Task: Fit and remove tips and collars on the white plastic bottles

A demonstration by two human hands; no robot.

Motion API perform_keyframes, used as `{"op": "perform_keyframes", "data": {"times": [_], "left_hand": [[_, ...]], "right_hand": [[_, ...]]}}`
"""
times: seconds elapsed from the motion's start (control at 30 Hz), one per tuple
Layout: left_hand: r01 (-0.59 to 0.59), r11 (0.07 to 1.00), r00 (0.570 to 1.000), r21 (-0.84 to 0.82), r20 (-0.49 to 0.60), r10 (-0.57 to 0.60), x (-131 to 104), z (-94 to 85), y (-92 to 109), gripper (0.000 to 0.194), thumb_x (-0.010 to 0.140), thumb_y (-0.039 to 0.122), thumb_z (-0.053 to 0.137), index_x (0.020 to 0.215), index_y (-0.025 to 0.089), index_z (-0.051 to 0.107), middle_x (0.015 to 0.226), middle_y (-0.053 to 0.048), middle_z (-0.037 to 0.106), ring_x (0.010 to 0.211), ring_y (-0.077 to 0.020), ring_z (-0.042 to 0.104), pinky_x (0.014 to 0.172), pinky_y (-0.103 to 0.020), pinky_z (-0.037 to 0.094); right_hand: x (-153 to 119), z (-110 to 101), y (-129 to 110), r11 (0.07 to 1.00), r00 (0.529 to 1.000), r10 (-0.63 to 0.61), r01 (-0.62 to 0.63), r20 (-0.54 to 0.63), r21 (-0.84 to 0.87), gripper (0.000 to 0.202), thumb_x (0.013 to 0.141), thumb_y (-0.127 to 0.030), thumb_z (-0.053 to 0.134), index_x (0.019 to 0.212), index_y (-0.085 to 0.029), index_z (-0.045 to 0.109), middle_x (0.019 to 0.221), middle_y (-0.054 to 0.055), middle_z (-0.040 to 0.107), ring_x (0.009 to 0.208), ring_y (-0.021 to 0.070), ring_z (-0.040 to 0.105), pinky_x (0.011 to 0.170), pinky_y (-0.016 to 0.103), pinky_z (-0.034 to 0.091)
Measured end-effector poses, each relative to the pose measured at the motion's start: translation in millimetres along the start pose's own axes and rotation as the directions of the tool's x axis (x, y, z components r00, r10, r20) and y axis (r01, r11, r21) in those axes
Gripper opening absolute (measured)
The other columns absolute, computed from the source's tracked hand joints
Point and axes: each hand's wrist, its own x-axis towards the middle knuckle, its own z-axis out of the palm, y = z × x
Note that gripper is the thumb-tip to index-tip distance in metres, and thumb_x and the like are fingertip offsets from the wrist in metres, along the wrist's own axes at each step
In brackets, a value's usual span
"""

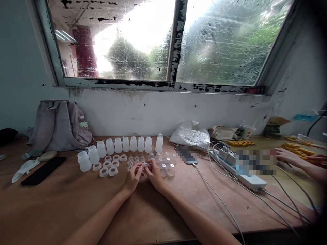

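My left hand (134,175) and my right hand (154,173) meet over the table, fingers closed around a translucent bottle collar ring (145,165). Fingers hide much of the ring, so I cannot tell whether a nipple sits in it. Just left of my hands stand several clear bottle nipples (136,158). Farther left lie several loose white collar rings (112,171). Clear domed caps (170,172) are grouped beside my right hand. A curved row of frosted baby bottles (110,146) stands behind, and one capped bottle (159,144) is set apart at its right end.
At left are a grey backpack (60,126) and a black phone-like slab (44,170). A silver padded bag (190,136), a charging phone (190,158) and a power strip (249,180) with cables lie right. Another person's hand (288,157) is near yellow parts (293,148).
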Motion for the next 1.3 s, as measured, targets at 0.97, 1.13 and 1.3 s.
{"op": "perform_keyframes", "data": {"times": [0.97,1.13,1.3], "left_hand": [[-0.191,0.900,0.981,0.392,0.103,0.163,-5.8,-3.9,-2.4,0.009,0.073,0.022,0.044,0.081,0.020,0.045,0.056,0.003,0.055,0.048,-0.0122,0.050,0.049,-0.022,0.036],[-0.150,0.955,0.988,0.254,0.074,0.136,-8.2,-4.1,7.6,0.014,0.078,0.030,0.040,0.081,0.019,0.048,0.056,0.002,0.054,0.048,-0.0120,0.050,0.050,-0.023,0.037],[0.068,0.983,0.997,-0.170,-0.036,-0.075,-3.4,-1.1,9.4,0.032,0.079,0.045,0.037,0.096,0.019,0.044,0.060,0.002,0.055,0.048,-0.0117,0.051,0.042,-0.020,0.036]], "right_hand": [[5.7,8.7,22.4,0.995,0.992,0.089,-0.093,0.084,0.035,0.013,0.059,-0.011,0.043,0.064,-0.019,0.034,0.057,-0.006,0.037,0.053,0.0086,0.034,0.049,0.020,0.029],[3.8,4.9,15.1,0.997,0.996,0.057,-0.060,0.066,0.053,0.010,0.064,-0.015,0.045,0.066,-0.019,0.036,0.058,-0.006,0.038,0.054,0.0091,0.036,0.049,0.020,0.030],[2.4,0.5,4.6,0.994,0.999,0.051,-0.049,-0.017,0.093,0.009,0.069,-0.022,0.047,0.069,-0.020,0.038,0.061,-0.004,0.041,0.055,0.0100,0.039,0.051,0.021,0.033]]}}
